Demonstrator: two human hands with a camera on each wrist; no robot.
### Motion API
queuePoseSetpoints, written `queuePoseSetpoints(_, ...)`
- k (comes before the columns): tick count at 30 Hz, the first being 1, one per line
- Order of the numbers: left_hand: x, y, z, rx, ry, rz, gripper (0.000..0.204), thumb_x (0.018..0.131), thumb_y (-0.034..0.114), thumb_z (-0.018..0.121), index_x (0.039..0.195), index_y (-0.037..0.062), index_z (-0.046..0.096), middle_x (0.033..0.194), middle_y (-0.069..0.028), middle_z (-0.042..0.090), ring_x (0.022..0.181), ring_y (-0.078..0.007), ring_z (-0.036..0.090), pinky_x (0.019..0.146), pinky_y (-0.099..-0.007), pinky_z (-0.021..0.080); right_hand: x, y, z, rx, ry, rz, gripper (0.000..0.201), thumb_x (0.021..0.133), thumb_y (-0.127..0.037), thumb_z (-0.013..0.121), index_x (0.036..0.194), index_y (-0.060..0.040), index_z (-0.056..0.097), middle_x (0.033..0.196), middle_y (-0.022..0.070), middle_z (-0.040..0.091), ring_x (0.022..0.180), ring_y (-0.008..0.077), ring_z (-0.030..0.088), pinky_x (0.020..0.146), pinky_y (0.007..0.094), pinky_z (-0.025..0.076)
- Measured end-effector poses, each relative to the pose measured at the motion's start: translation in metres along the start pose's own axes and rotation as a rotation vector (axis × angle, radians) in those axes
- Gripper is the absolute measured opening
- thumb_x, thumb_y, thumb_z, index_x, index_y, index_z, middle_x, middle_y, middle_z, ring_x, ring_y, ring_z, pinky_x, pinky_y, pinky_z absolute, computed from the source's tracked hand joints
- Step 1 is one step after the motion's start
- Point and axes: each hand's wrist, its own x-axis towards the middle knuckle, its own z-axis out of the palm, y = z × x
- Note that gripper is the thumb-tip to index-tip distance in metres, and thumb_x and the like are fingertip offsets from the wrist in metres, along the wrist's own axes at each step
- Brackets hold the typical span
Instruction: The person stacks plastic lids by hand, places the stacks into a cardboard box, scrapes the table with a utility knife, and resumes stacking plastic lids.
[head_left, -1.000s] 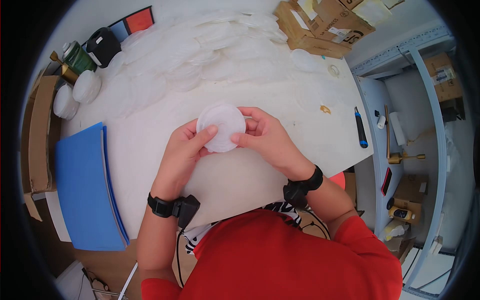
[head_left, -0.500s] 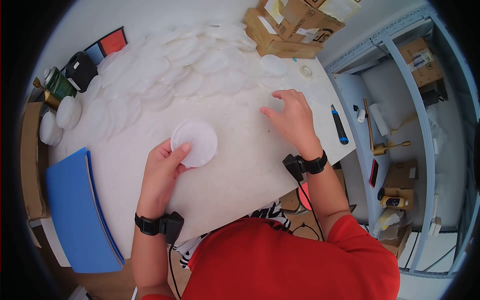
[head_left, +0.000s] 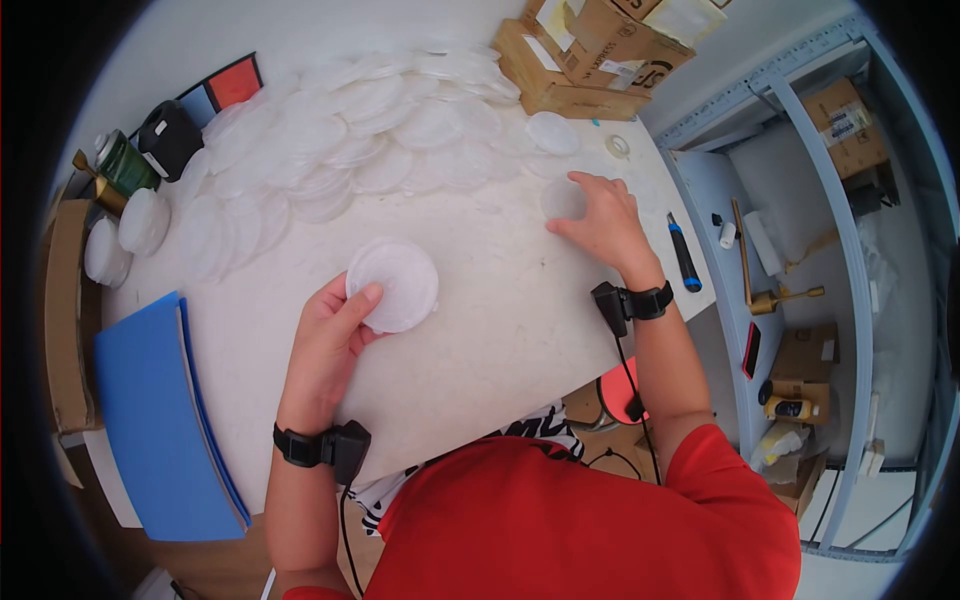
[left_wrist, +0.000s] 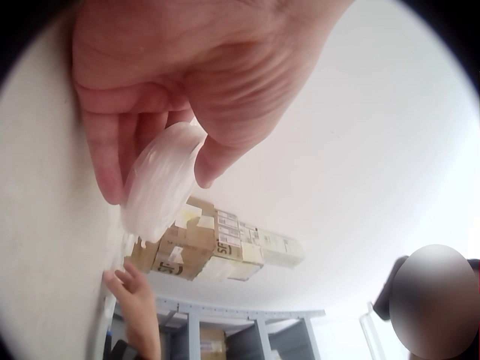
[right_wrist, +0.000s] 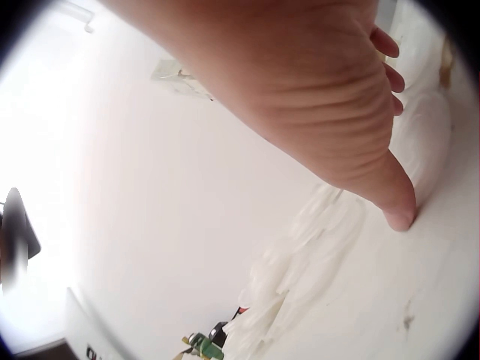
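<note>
My left hand (head_left: 325, 345) holds a stack of round, translucent white lids (head_left: 405, 285), thumb on the upper face and fingers behind. In the left wrist view, the stack (left_wrist: 163, 180) is thick and seen nearly edge-on between thumb and fingers. My right hand (head_left: 612, 228) is over the right part of the table, its thumb and fingers at the edges of another round translucent lid (head_left: 561, 199). The right wrist view shows the thumb at the lower edge of that pale disc (right_wrist: 426, 139); its far side is partly hidden by the fingers.
A broad heap of similar lids (head_left: 340, 130) covers the back of the table (head_left: 480, 330). Cardboard boxes (head_left: 610, 60) stand behind, tape (head_left: 617, 147) and a blue-black cutter (head_left: 684, 252) lie right. Blue folders (head_left: 165, 420) are left; a shelf (head_left: 850, 260) stands right.
My right hand has let go of the left hand's stack and moved right and away to the other lid. The left hand still holds the stack, now slightly lower in view.
</note>
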Motion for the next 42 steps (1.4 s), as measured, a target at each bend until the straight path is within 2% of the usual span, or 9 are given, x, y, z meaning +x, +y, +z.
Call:
queuePoseSetpoints(7, 0.0, 0.002, 0.001, -0.001, -0.013, -0.002, 0.044, 0.104, 0.022, 0.061, 0.138, -0.0053, 0.057, 0.125, -0.0114, 0.07, 0.11, -0.0174, 0.07, 0.098, -0.034, 0.057, -0.001, -0.008, -0.004, 0.001, -0.021, 0.0, 0.072, 0.071, -0.031, 0.087, 0.135, -0.0069, 0.063, 0.124, 0.0155, 0.069, 0.12, 0.0347, 0.055, 0.103, 0.0453, 0.041)
queuePoseSetpoints(13, 0.0, 0.004, 0.002, -0.042, 0.002, -0.003, 0.039, 0.105, 0.023, 0.06, 0.133, -0.0047, 0.061, 0.122, -0.0114, 0.071, 0.11, -0.018, 0.07, 0.097, -0.0354, 0.057, -0.007, -0.031, -0.015, 0.025, -0.046, -0.066, 0.079, 0.072, -0.03, 0.086, 0.142, -0.0081, 0.058, 0.133, 0.0157, 0.063, 0.122, 0.0336, 0.054, 0.106, 0.0438, 0.039)
queuePoseSetpoints(18, 0.002, 0.003, 0.002, -0.041, 0.026, -0.019, 0.047, 0.11, 0.032, 0.05, 0.137, -0.0051, 0.056, 0.128, -0.0136, 0.068, 0.114, -0.0201, 0.069, 0.099, -0.0364, 0.057, -0.029, -0.098, -0.033, 0.425, -0.102, -0.398, 0.08, 0.075, -0.022, 0.085, 0.146, -0.0083, 0.051, 0.133, 0.0155, 0.057, 0.123, 0.0351, 0.054, 0.107, 0.0446, 0.039)
queuePoseSetpoints(25, 0.002, 0.007, 0.001, -0.158, -0.027, -0.044, 0.053, 0.111, 0.042, 0.041, 0.137, -0.0016, 0.055, 0.128, -0.0138, 0.068, 0.115, -0.0215, 0.069, 0.096, -0.0383, 0.058, -0.043, -0.163, -0.032, 0.426, -0.097, -0.808, 0.083, 0.072, -0.013, 0.087, 0.146, -0.0087, 0.05, 0.134, 0.0166, 0.054, 0.127, 0.0335, 0.053, 0.105, 0.0459, 0.039)
queuePoseSetpoints(28, -0.001, 0.008, 0.001, -0.117, -0.045, -0.031, 0.051, 0.11, 0.041, 0.044, 0.137, -0.0008, 0.056, 0.128, -0.0123, 0.068, 0.115, -0.0207, 0.068, 0.095, -0.0373, 0.058, -0.04, -0.169, -0.028, 0.401, -0.074, -0.842, 0.082, 0.072, -0.013, 0.087, 0.146, -0.0089, 0.051, 0.134, 0.0167, 0.054, 0.128, 0.0329, 0.053, 0.106, 0.0463, 0.038)
queuePoseSetpoints(35, 0.001, 0.003, -0.001, -0.059, -0.031, -0.031, 0.04, 0.103, 0.026, 0.064, 0.133, 0.0, 0.061, 0.12, -0.0087, 0.07, 0.108, -0.0161, 0.069, 0.091, -0.0335, 0.058, -0.037, -0.166, -0.026, 0.456, -0.057, -0.839, 0.078, 0.075, -0.015, 0.086, 0.145, -0.01, 0.052, 0.139, 0.0175, 0.053, 0.129, 0.0344, 0.052, 0.107, 0.0468, 0.039)
queuePoseSetpoints(38, 0.002, 0.002, -0.001, -0.061, -0.013, -0.024, 0.04, 0.103, 0.026, 0.064, 0.133, -0.001, 0.061, 0.121, -0.0088, 0.07, 0.108, -0.0164, 0.069, 0.091, -0.0338, 0.058, -0.033, -0.153, -0.021, 0.569, 0.029, -0.659, 0.064, 0.08, -0.015, 0.083, 0.139, -0.0078, 0.059, 0.133, 0.0194, 0.059, 0.123, 0.0351, 0.057, 0.103, 0.0427, 0.045)
queuePoseSetpoints(40, 0.002, 0.001, 0.0, -0.054, -0.013, -0.025, 0.041, 0.103, 0.026, 0.064, 0.134, -0.0012, 0.061, 0.122, -0.009, 0.07, 0.108, -0.0166, 0.069, 0.092, -0.0341, 0.058, -0.031, -0.141, -0.014, 0.742, -0.028, -0.33, 0.046, 0.088, -0.015, 0.077, 0.131, -0.004, 0.065, 0.12, 0.0176, 0.067, 0.111, 0.0292, 0.065, 0.097, 0.0359, 0.05)
queuePoseSetpoints(42, 0.003, 0.002, 0.0, -0.044, -0.014, -0.027, 0.041, 0.104, 0.025, 0.064, 0.134, -0.0015, 0.061, 0.122, -0.0091, 0.07, 0.108, -0.0168, 0.069, 0.092, -0.0343, 0.058, -0.033, -0.134, -0.007, 0.859, -0.121, -0.212, 0.04, 0.092, -0.016, 0.075, 0.129, -0.0019, 0.066, 0.115, 0.0151, 0.07, 0.107, 0.0244, 0.067, 0.095, 0.0338, 0.051)
